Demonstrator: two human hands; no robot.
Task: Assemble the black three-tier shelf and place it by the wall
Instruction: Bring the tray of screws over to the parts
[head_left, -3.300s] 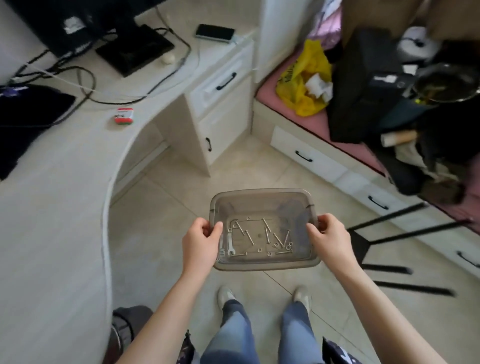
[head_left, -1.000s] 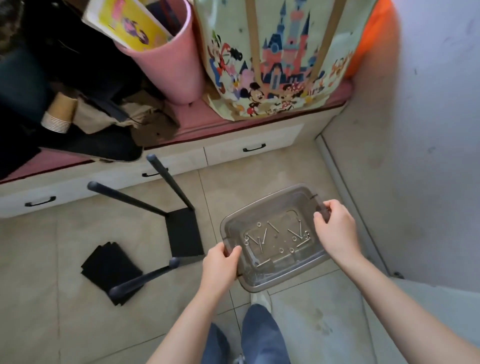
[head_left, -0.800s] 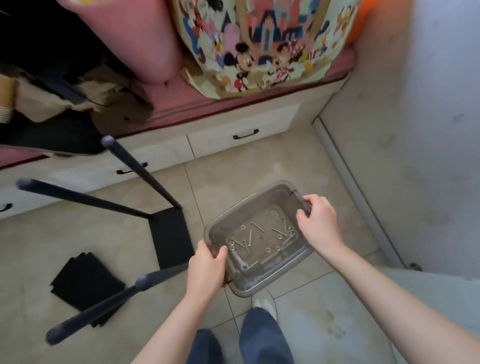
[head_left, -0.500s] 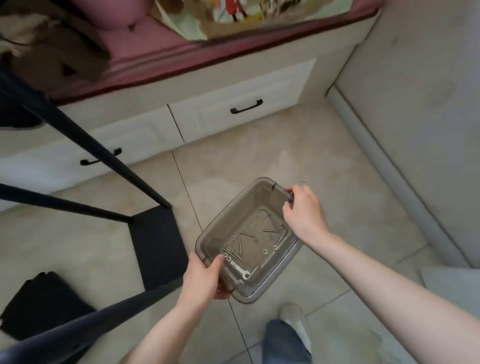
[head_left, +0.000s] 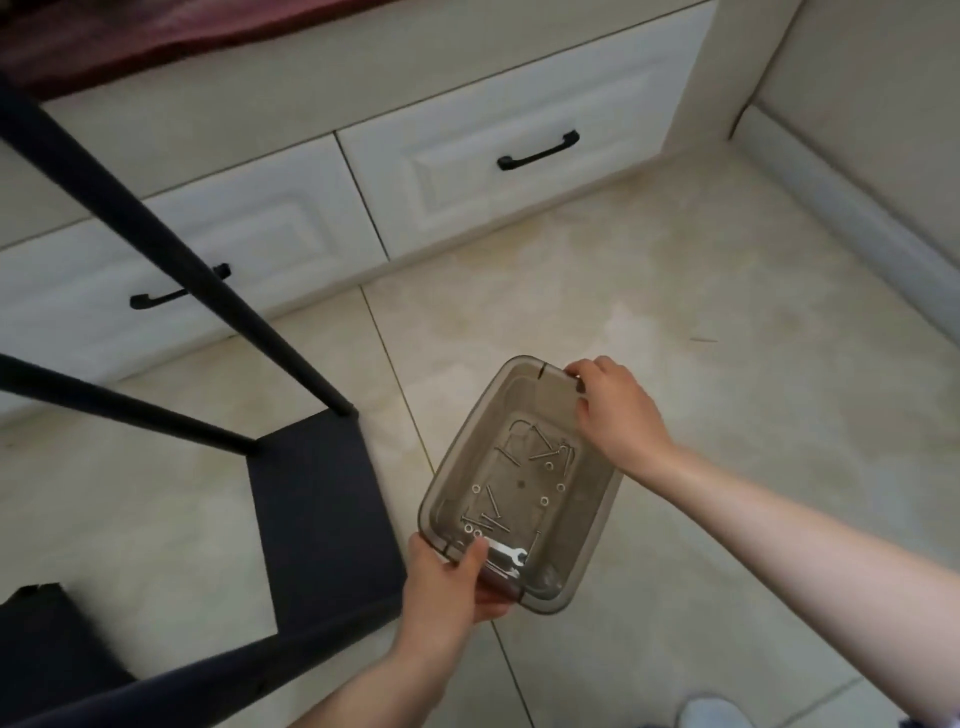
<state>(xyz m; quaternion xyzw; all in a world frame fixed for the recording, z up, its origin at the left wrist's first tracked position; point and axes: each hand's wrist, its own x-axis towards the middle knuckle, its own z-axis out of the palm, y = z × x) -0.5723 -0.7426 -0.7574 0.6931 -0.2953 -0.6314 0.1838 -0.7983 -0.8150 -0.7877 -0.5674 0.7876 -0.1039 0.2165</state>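
Screws (head_left: 543, 455) lie in the tray (head_left: 597, 525), shelf panel (head_left: 322, 519) to its left.

Bin: a smoky clear plastic bin (head_left: 457, 467) was held between both hands over the tiled floor (head_left: 727, 364), its long axis running from 7 to 1 o'clock.
Left hand: the left hand (head_left: 447, 582) gripped the bin's 7 o'clock end, thumb over the rim.
Right hand: the right hand (head_left: 618, 410) gripped the 1 o'clock end, fingers curled over the lip.
Contents: screws (head_left: 543, 449) and washers (head_left: 544, 501) lay scattered; a flat wrench (head_left: 506, 555) lay beside the left thumb.
Shelf part: a black panel (head_left: 317, 519) lay at the bin's 9 o'clock, with black poles (head_left: 156, 244) rising toward 10 o'clock.
Backdrop: white drawers (head_left: 519, 130) stood at 12 o'clock.
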